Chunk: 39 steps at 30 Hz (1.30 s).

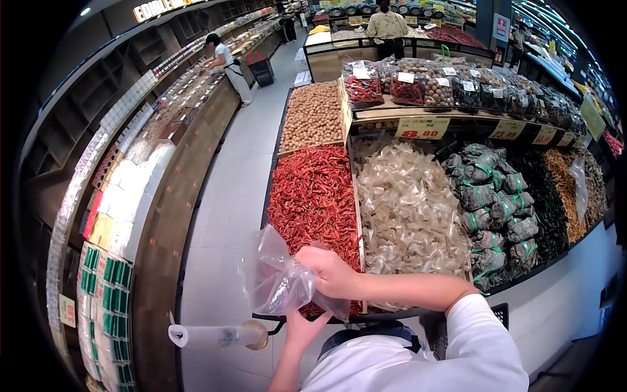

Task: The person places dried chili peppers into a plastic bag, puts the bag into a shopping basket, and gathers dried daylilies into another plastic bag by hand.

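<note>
A clear plastic bag [266, 282] is held up in front of me, over the near left edge of the dried red chilies [307, 189]. My right hand [324, 269] is closed on the bag's upper right side, its fingers wrapped in the film. Below it, my left hand [304, 330] grips the lower part of the bag, with the fingertips partly hidden by the plastic. The bag looks crumpled, and I make out nothing inside it. To the lower left, a roll of plastic bags [215, 336] sits on a holder by the bin's corner.
Beside the chilies lie pale dried strips [411, 222], green-tied dark bundles [496, 202] and walnuts [313, 114]. Packaged goods [424, 85] line the shelf above, over a price sign [421, 128]. A person [225, 65] stands at the left counter; another person [390, 26] is farther back.
</note>
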Each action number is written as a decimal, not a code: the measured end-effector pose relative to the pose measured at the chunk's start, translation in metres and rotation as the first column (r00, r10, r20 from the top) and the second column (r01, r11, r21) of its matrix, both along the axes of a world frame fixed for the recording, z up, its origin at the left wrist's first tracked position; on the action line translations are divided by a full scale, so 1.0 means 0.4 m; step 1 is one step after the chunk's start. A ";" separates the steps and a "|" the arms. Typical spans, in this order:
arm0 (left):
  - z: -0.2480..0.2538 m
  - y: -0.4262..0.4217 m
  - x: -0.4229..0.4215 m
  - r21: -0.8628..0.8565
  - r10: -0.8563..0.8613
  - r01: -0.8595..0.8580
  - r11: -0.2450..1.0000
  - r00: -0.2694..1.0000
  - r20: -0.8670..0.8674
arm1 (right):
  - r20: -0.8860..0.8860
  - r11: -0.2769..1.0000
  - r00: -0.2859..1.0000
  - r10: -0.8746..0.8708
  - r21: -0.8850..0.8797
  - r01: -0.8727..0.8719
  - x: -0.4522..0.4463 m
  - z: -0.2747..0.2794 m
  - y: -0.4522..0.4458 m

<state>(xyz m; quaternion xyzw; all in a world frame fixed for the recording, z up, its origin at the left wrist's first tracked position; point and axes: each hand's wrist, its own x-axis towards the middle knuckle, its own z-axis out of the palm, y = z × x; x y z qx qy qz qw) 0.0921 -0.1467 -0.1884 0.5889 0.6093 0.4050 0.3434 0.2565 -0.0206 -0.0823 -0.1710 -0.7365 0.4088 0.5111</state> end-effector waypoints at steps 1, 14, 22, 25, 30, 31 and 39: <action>-0.015 0.010 0.018 0.000 -0.013 0.013 1.000 1.000 0.012 | 0.028 0.997 0.997 0.070 -0.024 -0.069 0.011 0.013 -0.011; 0.143 0.080 0.237 0.332 -0.689 0.646 0.687 0.725 0.014 | 0.479 0.996 0.878 0.006 0.074 -0.047 0.097 0.168 -0.192; 0.188 0.084 0.451 0.451 -0.953 0.843 0.294 0.222 0.207 | 0.608 0.893 0.679 -0.412 0.121 0.433 0.313 0.120 -0.442; 0.114 0.023 0.540 0.357 -0.937 0.910 0.210 0.083 0.340 | 0.482 0.638 0.542 -0.688 0.048 0.768 0.385 0.053 -0.556; -0.138 -0.114 0.679 0.150 -0.984 0.981 0.120 0.098 0.148 | 0.445 0.271 0.329 -0.833 -0.191 0.943 0.481 -0.013 -0.749; -0.138 -0.131 0.704 0.141 -0.987 0.986 0.090 0.070 0.144 | 0.482 0.232 0.240 -0.842 -0.077 0.970 0.506 -0.049 -0.789; -0.096 -0.251 0.923 0.203 -0.997 0.976 -0.075 -0.076 -0.006 | 0.483 -0.199 -0.039 -0.874 -0.284 0.938 0.735 -0.107 -0.954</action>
